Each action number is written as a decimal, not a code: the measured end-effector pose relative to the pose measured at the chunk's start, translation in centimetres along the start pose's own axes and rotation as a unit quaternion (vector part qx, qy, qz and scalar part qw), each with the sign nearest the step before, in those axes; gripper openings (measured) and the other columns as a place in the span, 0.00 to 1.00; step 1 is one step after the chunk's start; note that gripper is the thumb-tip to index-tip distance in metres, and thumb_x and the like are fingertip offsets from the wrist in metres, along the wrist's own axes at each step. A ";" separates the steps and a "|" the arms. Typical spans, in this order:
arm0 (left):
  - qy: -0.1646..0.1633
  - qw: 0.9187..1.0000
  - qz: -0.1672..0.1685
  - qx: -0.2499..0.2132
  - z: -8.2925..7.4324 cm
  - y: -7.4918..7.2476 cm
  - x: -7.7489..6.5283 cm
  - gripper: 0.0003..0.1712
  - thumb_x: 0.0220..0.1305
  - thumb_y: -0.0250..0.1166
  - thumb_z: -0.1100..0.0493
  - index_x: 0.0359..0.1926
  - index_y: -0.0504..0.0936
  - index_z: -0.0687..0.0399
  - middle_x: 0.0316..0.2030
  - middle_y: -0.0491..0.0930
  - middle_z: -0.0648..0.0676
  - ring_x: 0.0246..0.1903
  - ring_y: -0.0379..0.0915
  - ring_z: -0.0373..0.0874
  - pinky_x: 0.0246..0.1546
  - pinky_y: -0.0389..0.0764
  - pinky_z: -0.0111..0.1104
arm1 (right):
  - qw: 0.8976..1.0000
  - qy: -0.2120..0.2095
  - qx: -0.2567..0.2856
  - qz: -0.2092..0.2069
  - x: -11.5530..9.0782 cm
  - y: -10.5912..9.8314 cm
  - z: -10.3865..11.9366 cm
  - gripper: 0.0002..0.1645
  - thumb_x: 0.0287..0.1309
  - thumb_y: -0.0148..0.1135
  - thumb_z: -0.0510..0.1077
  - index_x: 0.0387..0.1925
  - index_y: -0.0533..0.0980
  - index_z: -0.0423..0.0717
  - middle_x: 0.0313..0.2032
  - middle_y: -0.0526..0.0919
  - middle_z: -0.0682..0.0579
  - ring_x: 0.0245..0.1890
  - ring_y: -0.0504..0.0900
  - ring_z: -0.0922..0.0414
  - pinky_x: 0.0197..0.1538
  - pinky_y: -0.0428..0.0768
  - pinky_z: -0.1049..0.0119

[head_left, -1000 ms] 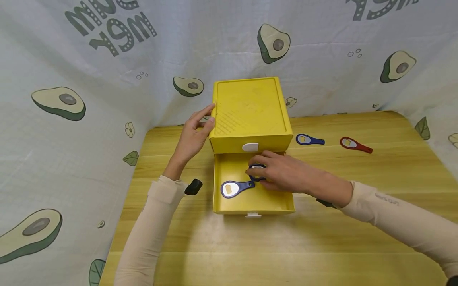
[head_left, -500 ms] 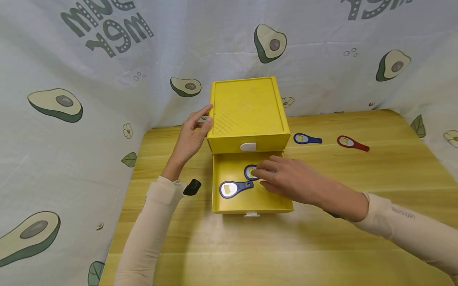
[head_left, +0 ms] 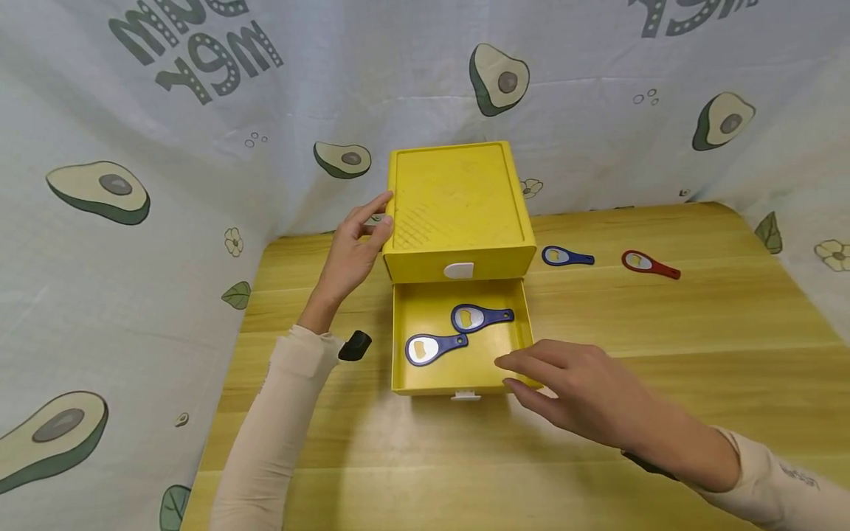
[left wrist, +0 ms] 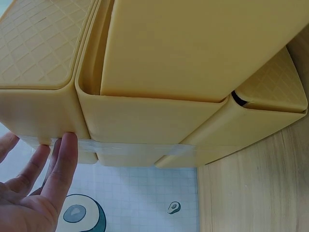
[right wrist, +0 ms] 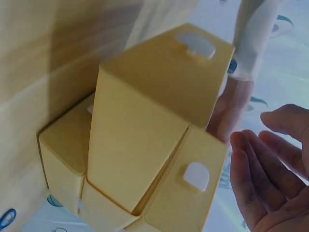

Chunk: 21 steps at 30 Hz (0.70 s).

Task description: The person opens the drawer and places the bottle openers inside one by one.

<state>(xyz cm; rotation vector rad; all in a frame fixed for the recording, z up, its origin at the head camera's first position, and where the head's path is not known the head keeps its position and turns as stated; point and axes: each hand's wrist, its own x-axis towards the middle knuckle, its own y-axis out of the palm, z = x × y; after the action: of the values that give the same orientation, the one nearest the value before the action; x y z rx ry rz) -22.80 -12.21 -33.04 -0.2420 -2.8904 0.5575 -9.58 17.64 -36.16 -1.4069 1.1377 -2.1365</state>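
Observation:
A yellow drawer cabinet [head_left: 458, 199] stands on the table, its middle drawer [head_left: 491, 372] pulled out. Two blue bottle openers [head_left: 446, 344] [head_left: 494, 316] lie inside that drawer, one nearer the front left, the other behind it. My left hand [head_left: 348, 258] touches the cabinet's left side with its fingertips; the left wrist view shows these fingers [left wrist: 65, 169] against the top section. Over the drawer's front right corner is my right hand [head_left: 584, 387], fingers loosely bent and holding nothing. The right wrist view has it beside the cabinet front, thumb and fingers apart.
On the table to the cabinet's right lie another blue bottle opener [head_left: 579, 259] and a red bottle opener [head_left: 664, 271]. Behind the wooden table [head_left: 425, 472] hangs a white curtain [head_left: 412, 74] with avocado prints. Low in the cabinet, the bottom section [left wrist: 270, 92] shows in the left wrist view.
My right hand has let go of the rear blue bottle opener in the drawer and drawn back toward the front right. The left hand has stayed at the cabinet's side.

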 end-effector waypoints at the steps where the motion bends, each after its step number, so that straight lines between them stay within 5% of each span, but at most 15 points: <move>1: 0.000 1.000 0.000 0.001 0.0 0.0 0.0 0.28 0.77 0.52 0.57 0.74 0.65 0.54 0.65 0.68 0.63 0.55 0.73 0.59 0.46 0.78 0.36 | 1.000 0.003 0.004 -0.006 -0.3 0.1 0.3 0.22 0.75 0.47 0.54 0.43 0.83 0.48 0.32 0.86 0.57 0.25 0.81 0.64 0.28 0.78 0.75; 8: 0.000 1.000 0.000 -0.003 0.0 0.0 0.1 0.28 0.77 0.52 0.57 0.74 0.65 0.54 0.65 0.68 0.63 0.54 0.73 0.58 0.51 0.79 0.49 | 0.998 0.034 0.046 -0.036 -1.8 1.3 1.7 0.18 0.74 0.51 0.53 0.41 0.83 0.49 0.30 0.86 0.62 0.26 0.81 0.68 0.30 0.78 0.78; 14: -0.001 1.000 0.001 0.001 0.1 0.0 0.2 0.28 0.77 0.52 0.57 0.74 0.66 0.54 0.65 0.68 0.62 0.55 0.73 0.57 0.49 0.79 0.42 | 0.993 0.077 0.088 -0.006 -3.2 3.1 2.4 0.16 0.73 0.52 0.53 0.41 0.83 0.50 0.33 0.87 0.61 0.32 0.85 0.68 0.37 0.81 0.77; 21: -0.004 1.000 0.002 -0.005 0.1 0.1 0.2 0.27 0.77 0.52 0.57 0.74 0.66 0.53 0.65 0.67 0.62 0.54 0.73 0.57 0.49 0.79 0.44 | 0.997 0.075 0.023 0.004 -4.2 5.2 2.7 0.19 0.76 0.48 0.54 0.44 0.83 0.50 0.34 0.88 0.60 0.33 0.87 0.64 0.37 0.84 0.70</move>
<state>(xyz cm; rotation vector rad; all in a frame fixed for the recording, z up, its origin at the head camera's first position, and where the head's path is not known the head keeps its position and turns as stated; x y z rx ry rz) -22.98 -12.18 -33.16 -0.2488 -2.9012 0.5456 -5.99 16.03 -42.20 -1.2371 1.1376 -2.2804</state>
